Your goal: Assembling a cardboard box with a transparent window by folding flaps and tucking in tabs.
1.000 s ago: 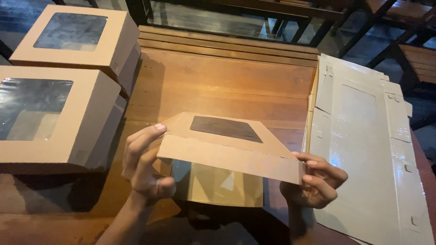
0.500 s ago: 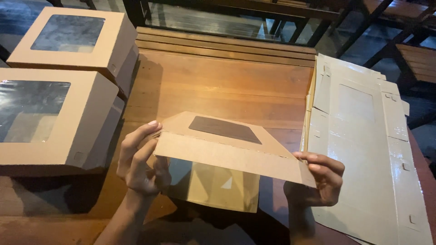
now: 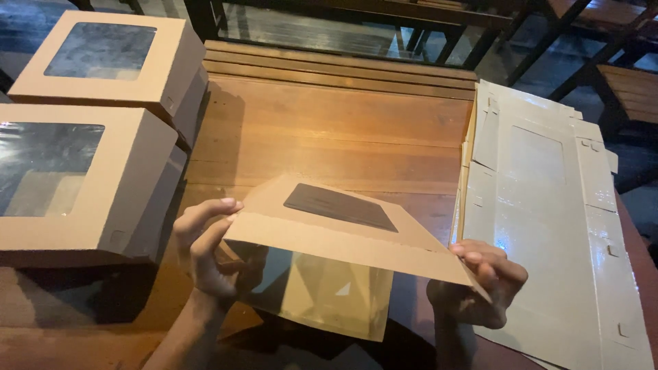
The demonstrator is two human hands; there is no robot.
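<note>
Since the earlier frames the half-folded windowed box (image 3: 343, 233) has tipped a little further, its right corner now lower over the right hand. Two finished windowed boxes (image 3: 89, 130) sit at the far left of the wooden worktop (image 3: 329, 130); beside them the left hand (image 3: 205, 250) pinches the box's left edge between thumb and fingers (image 3: 223, 205). Held just above the worktop, the box spans to the right hand (image 3: 483, 281), whose fingers curl closed around its right corner, with a stack of flat box blanks (image 3: 548, 226) lying at the far right.
</note>
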